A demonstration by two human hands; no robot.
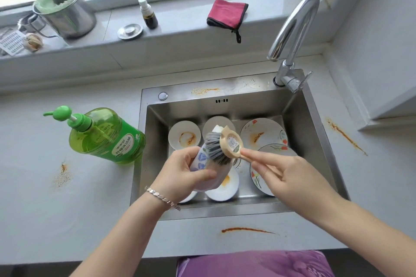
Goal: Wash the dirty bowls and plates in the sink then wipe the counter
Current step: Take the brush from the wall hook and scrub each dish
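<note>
the left hand (pixel 186 172) grips a small patterned bowl (pixel 201 159) above the sink (pixel 225 210). the right hand (pixel 286 175) pinches the brush (pixel 221 144), bristles against the bowl. the bowl is probably stiff, breakable and slippery when soapy, so it is best held by rim and base.

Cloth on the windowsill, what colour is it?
The cloth is pinkish red with dark trim, seen best in the head view.

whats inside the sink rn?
Visible: stained small bowl, stained floral plate, second floral plate, stained white bowl. The left hand with a patterned bowl and the right hand with the brush cover the sink's middle and most of a plain dish.
</note>
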